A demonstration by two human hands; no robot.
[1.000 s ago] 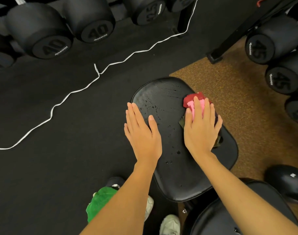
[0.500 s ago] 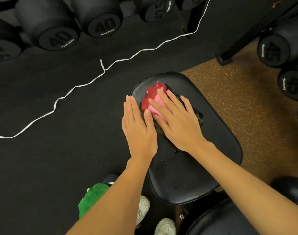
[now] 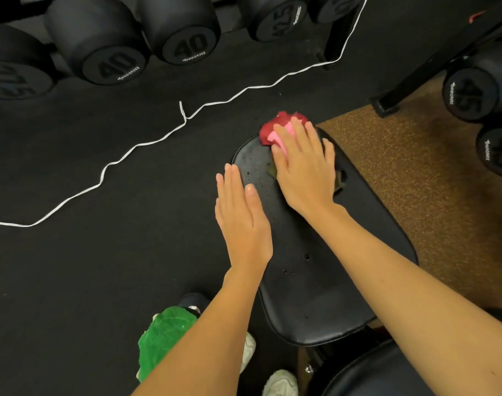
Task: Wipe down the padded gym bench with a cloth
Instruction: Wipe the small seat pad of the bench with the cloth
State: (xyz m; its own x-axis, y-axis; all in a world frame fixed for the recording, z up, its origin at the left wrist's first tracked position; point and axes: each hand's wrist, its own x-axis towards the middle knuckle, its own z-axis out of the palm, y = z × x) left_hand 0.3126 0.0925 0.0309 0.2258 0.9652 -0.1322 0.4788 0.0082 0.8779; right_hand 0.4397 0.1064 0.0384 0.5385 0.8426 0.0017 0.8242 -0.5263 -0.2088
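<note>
Right hand (image 3: 304, 164) presses flat, fingers straight, on the cloth (image 3: 275, 130) at the bench (image 3: 315, 281) far edge, likely for even wiping pressure. Left hand (image 3: 241, 218), grip released, rests flat along the left edge, probably bracing the pad.

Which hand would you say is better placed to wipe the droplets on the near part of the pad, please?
Probably the right hand: it already presses the cloth onto the bench pad. The left hand lies flat, clothless.

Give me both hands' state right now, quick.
Left hand: open, flat at the bench pad's left edge, holding nothing.
Right hand: open, fingers straight, pressing the red-and-pink cloth onto the pad.
</note>
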